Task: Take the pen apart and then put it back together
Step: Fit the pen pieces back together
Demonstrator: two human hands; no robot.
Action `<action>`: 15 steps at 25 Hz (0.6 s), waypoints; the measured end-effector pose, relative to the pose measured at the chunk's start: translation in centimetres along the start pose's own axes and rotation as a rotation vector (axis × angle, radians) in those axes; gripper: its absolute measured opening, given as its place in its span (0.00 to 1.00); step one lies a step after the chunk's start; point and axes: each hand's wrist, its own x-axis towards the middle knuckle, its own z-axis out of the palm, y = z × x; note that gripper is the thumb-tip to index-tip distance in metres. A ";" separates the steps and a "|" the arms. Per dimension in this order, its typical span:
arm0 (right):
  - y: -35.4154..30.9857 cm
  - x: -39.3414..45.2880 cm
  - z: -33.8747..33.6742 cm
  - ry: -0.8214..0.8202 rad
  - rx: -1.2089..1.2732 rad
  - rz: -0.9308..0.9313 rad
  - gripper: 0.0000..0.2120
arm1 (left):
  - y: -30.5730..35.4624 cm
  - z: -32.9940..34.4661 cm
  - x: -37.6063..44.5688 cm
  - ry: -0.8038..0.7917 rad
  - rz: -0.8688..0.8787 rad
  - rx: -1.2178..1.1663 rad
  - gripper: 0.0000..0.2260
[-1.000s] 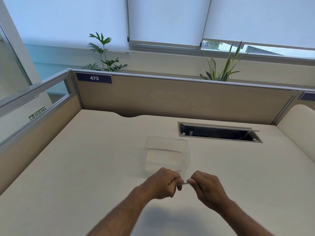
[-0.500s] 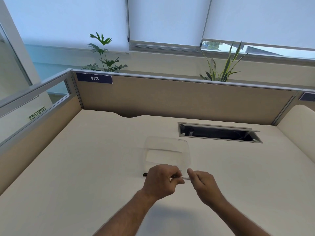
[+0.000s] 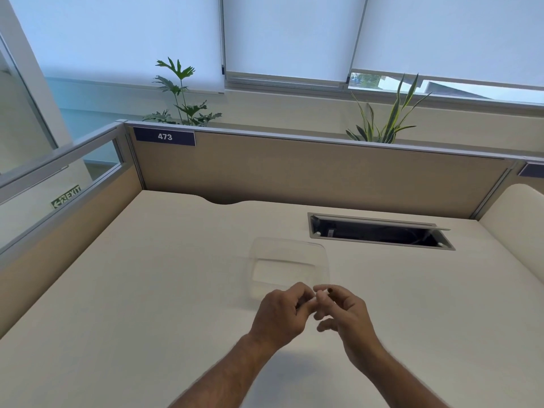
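Place: office cubicle
Desk [image 3: 147, 290]: cream, walled by beige partitions [image 3: 309, 172]
Label [image 3: 164, 136]: numbered 473
Cable hatch [image 3: 379, 232]: set into desktop
Windows: roller blinds [image 3: 288, 33], potted plants [image 3: 385, 119]

The desk [image 3: 147, 290] is plain cream, and its partition panel [image 3: 309, 178] is tan with a grey metal trim and a navy label [image 3: 164, 136] bearing white digits. The container [image 3: 290, 263] is clear and colourless, the cable tray [image 3: 379, 234] grey-framed with a black inside, and a dark tip shows on the pale pen part [image 3: 325, 293] between the hands. The roller blinds [image 3: 294, 33] are plain bluish white, one plant [image 3: 182, 98] solid green and the other plant [image 3: 388, 119] green with yellow leaf edges
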 end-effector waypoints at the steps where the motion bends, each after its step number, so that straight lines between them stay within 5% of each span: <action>1: 0.0 0.0 0.2 -0.023 0.002 -0.013 0.08 | 0.0 0.2 -0.1 -0.005 -0.013 -0.046 0.09; 6: 0.7 0.5 0.7 0.132 -0.067 -0.085 0.04 | -0.5 0.9 -0.7 -0.061 -0.089 -0.095 0.18; 12: 0.2 1.2 0.7 0.170 -0.011 -0.139 0.09 | -4.3 1.3 -3.2 -0.101 -0.141 0.341 0.30; 15: -0.2 1.6 1.1 0.211 0.084 -0.037 0.21 | -6.9 1.3 -5.1 -0.169 -0.220 0.553 0.32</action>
